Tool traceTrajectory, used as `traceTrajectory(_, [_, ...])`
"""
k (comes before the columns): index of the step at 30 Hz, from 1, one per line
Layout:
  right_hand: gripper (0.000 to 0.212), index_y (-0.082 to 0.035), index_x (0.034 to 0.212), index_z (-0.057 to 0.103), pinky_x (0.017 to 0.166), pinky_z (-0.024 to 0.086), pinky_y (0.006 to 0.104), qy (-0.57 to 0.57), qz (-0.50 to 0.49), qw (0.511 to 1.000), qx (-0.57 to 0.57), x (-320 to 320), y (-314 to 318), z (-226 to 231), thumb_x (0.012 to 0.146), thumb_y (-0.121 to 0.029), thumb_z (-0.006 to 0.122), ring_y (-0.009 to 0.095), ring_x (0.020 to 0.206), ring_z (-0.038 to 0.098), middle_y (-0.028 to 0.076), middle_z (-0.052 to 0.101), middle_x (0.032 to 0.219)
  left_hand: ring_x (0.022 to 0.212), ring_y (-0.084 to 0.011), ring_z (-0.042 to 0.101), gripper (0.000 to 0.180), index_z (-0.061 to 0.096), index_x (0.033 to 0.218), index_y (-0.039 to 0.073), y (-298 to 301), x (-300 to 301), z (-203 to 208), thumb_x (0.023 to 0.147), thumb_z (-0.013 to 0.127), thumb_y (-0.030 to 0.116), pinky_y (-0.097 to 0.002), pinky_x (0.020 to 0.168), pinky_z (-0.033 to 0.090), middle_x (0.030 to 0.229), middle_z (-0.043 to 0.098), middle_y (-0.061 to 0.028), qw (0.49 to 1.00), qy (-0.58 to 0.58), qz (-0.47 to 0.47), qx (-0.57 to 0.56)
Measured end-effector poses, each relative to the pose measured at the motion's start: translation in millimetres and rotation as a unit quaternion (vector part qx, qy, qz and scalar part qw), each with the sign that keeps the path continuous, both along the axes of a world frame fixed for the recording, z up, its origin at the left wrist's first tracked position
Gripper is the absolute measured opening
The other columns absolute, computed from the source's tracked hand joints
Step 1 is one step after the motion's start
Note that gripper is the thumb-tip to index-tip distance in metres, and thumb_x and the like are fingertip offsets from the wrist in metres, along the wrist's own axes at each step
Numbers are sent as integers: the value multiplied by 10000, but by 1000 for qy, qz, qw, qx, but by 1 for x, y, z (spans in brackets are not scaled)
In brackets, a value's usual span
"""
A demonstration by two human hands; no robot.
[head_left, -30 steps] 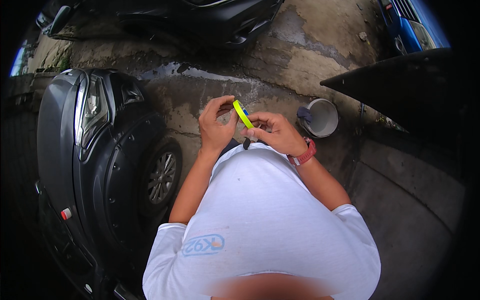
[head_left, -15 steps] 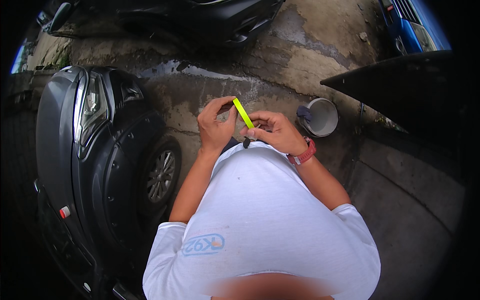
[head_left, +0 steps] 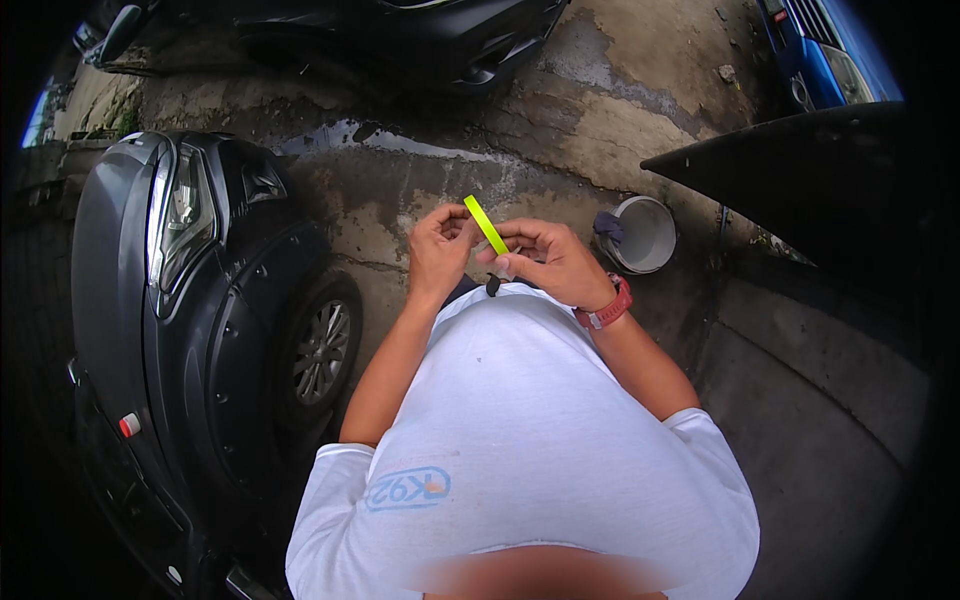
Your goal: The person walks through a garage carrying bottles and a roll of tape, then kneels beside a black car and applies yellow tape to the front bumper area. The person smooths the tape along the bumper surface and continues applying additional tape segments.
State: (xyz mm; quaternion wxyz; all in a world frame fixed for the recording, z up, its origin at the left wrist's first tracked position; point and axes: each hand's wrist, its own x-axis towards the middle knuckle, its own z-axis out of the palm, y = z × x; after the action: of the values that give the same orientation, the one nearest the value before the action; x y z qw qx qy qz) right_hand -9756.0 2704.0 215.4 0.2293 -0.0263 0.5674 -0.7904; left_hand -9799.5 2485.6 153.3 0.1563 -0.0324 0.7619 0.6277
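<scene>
A narrow, bright neon-yellow band (head_left: 486, 224), curved like a ring or roll seen nearly edge-on, is between my two hands above my waist. My right hand (head_left: 550, 262) is closed on its lower end, thumb below and fingers behind. At the band's upper left, my left hand (head_left: 437, 250) has its thumb and fingers drawn together against its side; the exact contact of the fingertips is partly hidden. A small pale bit, too small to name, shows by my right fingertips. My right wrist wears a red watch (head_left: 608, 304).
A dark car's front (head_left: 110, 260) with its wheel (head_left: 322, 352) stands at left, another dark car (head_left: 400, 40) beyond. A white bucket (head_left: 655, 238) with a dark cloth (head_left: 608, 230) on its rim sits at right, near a dark overhanging panel (head_left: 800, 170). The concrete is wet in patches.
My left fingers have drawn in and slid slightly down and right from the band's upper end. The band has turned a little; my right hand keeps nearly the same place.
</scene>
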Motion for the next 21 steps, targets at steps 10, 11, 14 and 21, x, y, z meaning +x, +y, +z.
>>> traceTrajectory(10, [476, 40, 1524, 649, 1022, 604, 333, 1, -14, 1000, 20, -1, 0, -5, 1067, -60, 738, 159, 1182, 750, 127, 798, 1310, 824, -127, 761, 155, 749, 1122, -12, -3, 7, -17, 1063, 749, 132, -266, 747, 621, 973, 799, -93, 960, -217, -35, 172])
traceTrajectory(11, [471, 33, 1516, 664, 1004, 605, 328, 2, -20, 1000, 16, 0, -1, -8, 1065, -78, 744, 153, 1161, 748, 122, 793, 1310, 870, -130, 762, 182, 743, 1183, -22, -2, 7, -16, 1059, 724, 110, -273, 773, 627, 1020, 794, -89, 957, -234, -51, 166])
traceTrajectory(14, [472, 26, 1507, 671, 928, 609, 302, -7, -32, 999, 18, 2, -2, -18, 1055, -89, 745, 121, 1108, 759, 104, 827, 1269, 1029, -164, 762, 248, 727, 1272, -28, 4, 10, -5, 1052, 711, 86, -304, 865, 641, 1167, 772, -101, 975, -186, -38, 114])
traceTrajectory(21, [457, -24, 1415, 750, 644, 540, 319, 82, -71, 953, 283, 5, -5, -11, 995, -196, 808, 108, 679, 693, 142, 868, 1072, 1243, -324, 737, 348, 708, 1216, 5, 8, 3, 55, 953, 887, 147, -420, 980, 659, 1385, 703, -178, 969, 222, -102, -37])
